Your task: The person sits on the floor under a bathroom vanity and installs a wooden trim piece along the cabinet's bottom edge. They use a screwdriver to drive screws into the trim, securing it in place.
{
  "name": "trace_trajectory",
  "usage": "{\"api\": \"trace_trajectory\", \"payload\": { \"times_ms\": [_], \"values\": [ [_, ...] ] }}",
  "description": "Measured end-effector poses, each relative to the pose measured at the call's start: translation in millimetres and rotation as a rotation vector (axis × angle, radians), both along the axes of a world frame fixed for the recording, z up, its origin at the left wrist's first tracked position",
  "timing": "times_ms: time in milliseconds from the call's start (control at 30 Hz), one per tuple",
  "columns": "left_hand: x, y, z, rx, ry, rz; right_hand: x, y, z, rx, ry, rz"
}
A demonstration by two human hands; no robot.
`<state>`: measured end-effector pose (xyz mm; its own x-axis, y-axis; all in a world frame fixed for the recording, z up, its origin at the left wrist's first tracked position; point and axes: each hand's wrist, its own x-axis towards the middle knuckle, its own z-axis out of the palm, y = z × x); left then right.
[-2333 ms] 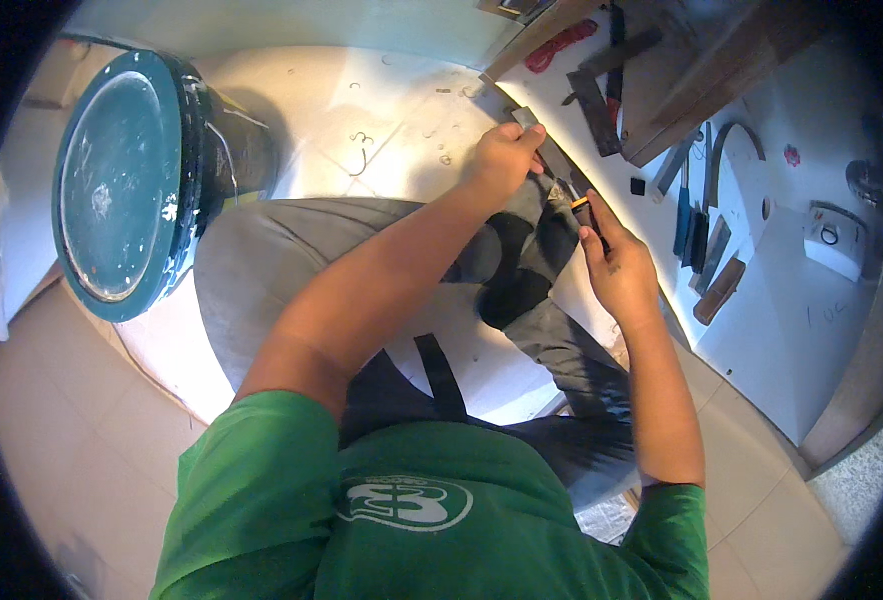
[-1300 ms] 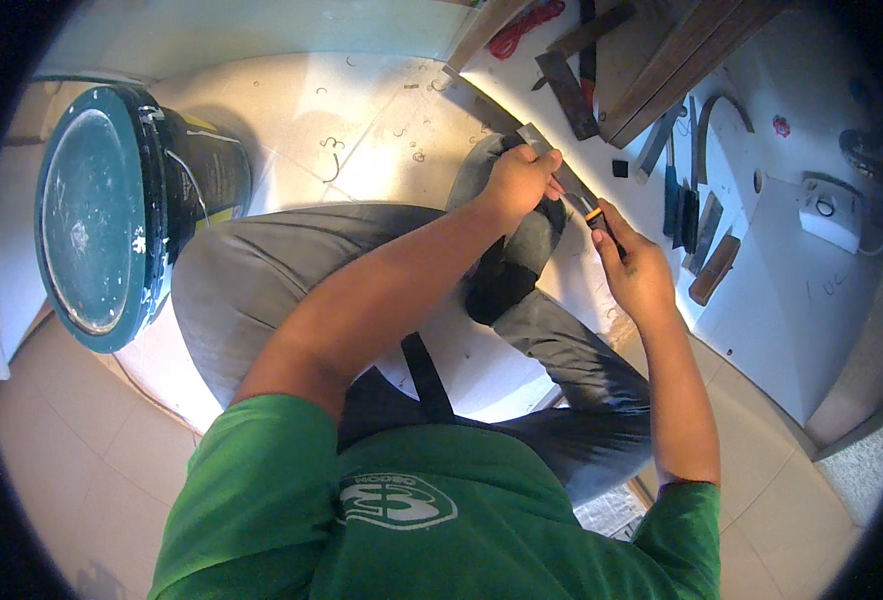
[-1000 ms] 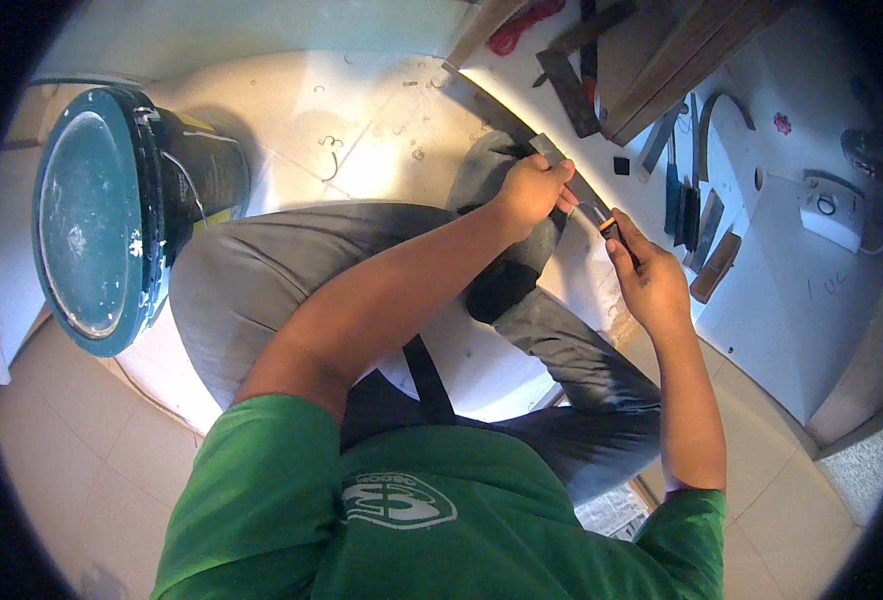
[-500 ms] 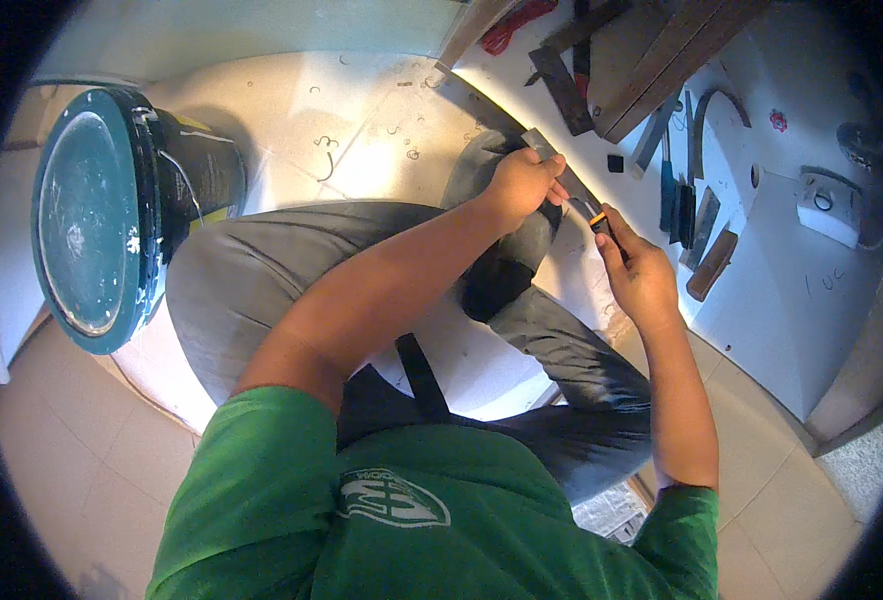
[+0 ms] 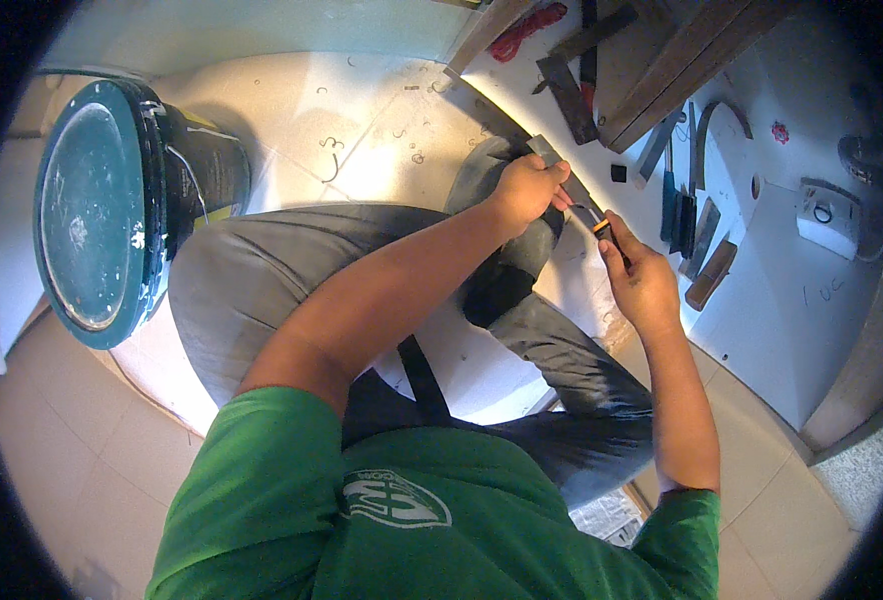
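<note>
My left hand [image 5: 530,190] is closed round a flat grey strip [image 5: 543,150], whose squared end sticks out beyond my fingers. Its lower part is hidden under the hand. In my right hand [image 5: 644,280] is a tool with a black-and-yellow handle [image 5: 604,230]. Its thin metal shaft [image 5: 584,207] points toward my left fingertips; whether the tip touches the strip I cannot tell. Both hands are close together by my bent knee, at the edge of a white panel [image 5: 762,290].
A dark bucket with a green lid [image 5: 92,215] stands at the left. Curled shavings [image 5: 332,160] lie on the tiled floor. On the panel are a wooden-handled tool [image 5: 712,274], several other hand tools, red cord [image 5: 528,32] and a white box [image 5: 830,216]. Dark wooden beams [image 5: 692,70] stand close by.
Both hands keep their holds and have hardly moved. The tool in my right hand has tilted slightly, and the whole view has shifted a little.
</note>
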<state>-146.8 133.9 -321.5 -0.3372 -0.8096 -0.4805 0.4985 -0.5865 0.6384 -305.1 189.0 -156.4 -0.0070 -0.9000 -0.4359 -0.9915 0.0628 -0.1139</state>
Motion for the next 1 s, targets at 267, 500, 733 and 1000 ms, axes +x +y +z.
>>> {"api": "trace_trajectory", "payload": {
  "times_ms": [267, 500, 733, 1000],
  "values": [
    [7.8, -2.8, 2.0, -0.027, -0.039, 0.003, -1.7, 3.4, -11.7, -0.072, -0.028, 0.026],
    [4.7, 0.4, 3.3, -0.028, -0.028, -0.009, -2.4, 3.1, -2.3, -0.028, -0.023, 0.007],
    [6.0, 4.5, 5.1, -0.028, -0.081, -0.025, -2.3, 7.2, -13.6, -0.149, -0.021, 0.092],
    [11.7, -2.8, 10.5, 0.002, -0.056, 0.012, 4.7, 4.0, -6.6, -0.078, -0.032, 0.048]
  ]
}}
